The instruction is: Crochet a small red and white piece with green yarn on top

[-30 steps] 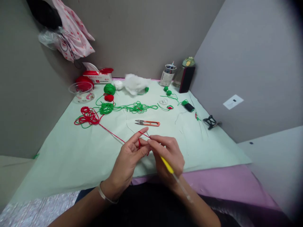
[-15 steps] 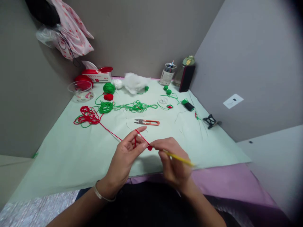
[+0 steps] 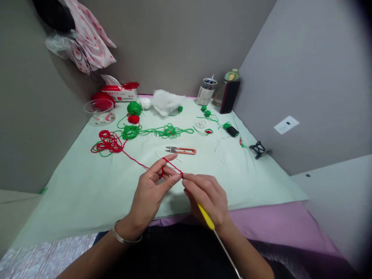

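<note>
My left hand (image 3: 151, 190) is closed in a pinch on red yarn (image 3: 173, 166), its index finger stretched out with the strand over it. The strand runs back to a loose red heap on the left. My right hand (image 3: 207, 195) holds a yellow-handled crochet hook (image 3: 207, 217) in its palm, the thin metal shaft slanting down towards me. Its thumb and index fingertips meet the red yarn beside my left thumb. The small red crocheted piece there is mostly hidden by my fingers. Orange-handled thread snips (image 3: 181, 150) lie just beyond my hands.
Tangled green yarn (image 3: 168, 131) and a red yarn heap (image 3: 107, 142) lie across the table (image 3: 95, 193). White stuffing (image 3: 166, 101), a plastic tub (image 3: 100, 113), a pen can (image 3: 206, 92), a bottle and phone (image 3: 229, 97) stand behind. A black stand (image 3: 258, 149) is at right.
The crochet hook has swung from pointing right to pointing down towards me. My right fingertips have closed in on the red piece, now mostly covered. Both hands have shifted slightly.
</note>
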### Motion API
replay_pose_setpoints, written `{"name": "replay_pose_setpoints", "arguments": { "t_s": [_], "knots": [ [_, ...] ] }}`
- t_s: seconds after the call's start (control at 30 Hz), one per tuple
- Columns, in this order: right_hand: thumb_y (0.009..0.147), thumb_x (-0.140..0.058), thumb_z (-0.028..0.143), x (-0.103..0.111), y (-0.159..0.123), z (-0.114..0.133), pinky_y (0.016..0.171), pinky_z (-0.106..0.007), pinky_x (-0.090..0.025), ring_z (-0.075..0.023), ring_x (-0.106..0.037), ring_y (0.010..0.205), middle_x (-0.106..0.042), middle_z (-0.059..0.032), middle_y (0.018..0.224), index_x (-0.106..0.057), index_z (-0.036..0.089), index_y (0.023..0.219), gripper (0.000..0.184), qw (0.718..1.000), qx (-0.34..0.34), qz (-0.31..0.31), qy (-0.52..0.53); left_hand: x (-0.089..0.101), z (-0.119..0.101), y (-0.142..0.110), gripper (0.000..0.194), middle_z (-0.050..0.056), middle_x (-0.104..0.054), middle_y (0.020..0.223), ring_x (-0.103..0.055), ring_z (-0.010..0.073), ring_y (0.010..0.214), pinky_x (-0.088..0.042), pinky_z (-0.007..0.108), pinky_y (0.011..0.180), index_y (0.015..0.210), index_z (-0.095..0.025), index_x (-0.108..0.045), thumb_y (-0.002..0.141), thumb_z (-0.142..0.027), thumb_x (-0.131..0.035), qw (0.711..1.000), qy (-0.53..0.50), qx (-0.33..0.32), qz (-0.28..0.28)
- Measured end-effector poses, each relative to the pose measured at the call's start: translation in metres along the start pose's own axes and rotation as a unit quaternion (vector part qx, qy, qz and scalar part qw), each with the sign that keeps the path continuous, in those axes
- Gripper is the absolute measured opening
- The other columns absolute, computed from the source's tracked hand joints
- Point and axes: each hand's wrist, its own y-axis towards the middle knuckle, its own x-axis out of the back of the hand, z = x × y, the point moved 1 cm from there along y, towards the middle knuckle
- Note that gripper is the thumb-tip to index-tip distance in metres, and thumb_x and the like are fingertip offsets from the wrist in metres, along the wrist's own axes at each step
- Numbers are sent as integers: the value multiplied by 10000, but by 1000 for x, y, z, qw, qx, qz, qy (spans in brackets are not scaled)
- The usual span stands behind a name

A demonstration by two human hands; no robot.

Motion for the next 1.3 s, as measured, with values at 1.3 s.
{"name": "replay_pose_setpoints", "arguments": {
  "t_s": [1.3],
  "knots": [
    [1014,-674,302,-7,2,-11,726,-330,-592,-182,-695,800,-772,-48,936,-812,254,999,146,817,-403,-81,404,-11,-6,0,376,2,-705,824,-610,127,807,-481,241,824,1136,-240,-850,770,-262,-930,987,-137,83,29]
  ]
}}
